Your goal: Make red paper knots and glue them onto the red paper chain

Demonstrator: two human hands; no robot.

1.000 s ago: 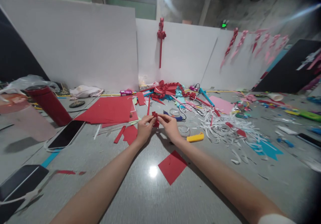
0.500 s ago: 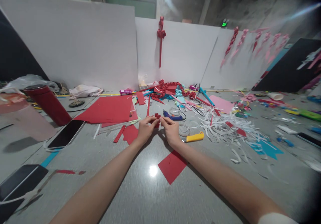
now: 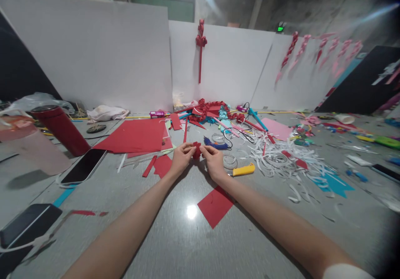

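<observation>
Between my two hands is a small red folded-paper flower [image 3: 196, 150], held up above the grey table [image 3: 162, 237]. My left hand [image 3: 182, 158] pinches its left side with thumb and forefinger. On its right side, my right hand [image 3: 212, 161] has its fingertips closed on the edge. Below my right wrist lies a square of red paper [image 3: 215, 207]. A yellow-handled cutter [image 3: 243, 169] rests just right of that wrist. Behind the hands is a dark blue glue gun [image 3: 216, 144] with a black cord.
Large red paper sheets [image 3: 134, 135] lie left of the hands. A phone [image 3: 83, 166], a red thermos [image 3: 61, 129] and a pink cup [image 3: 37, 145] stand farther left. White paper strips [image 3: 278, 154] spread out at right. A red paper ornament [image 3: 201, 41] hangs on the white board.
The red paper flower has turned between my fingers, and more of its face shows now. Both hands stay in nearly the same place.
</observation>
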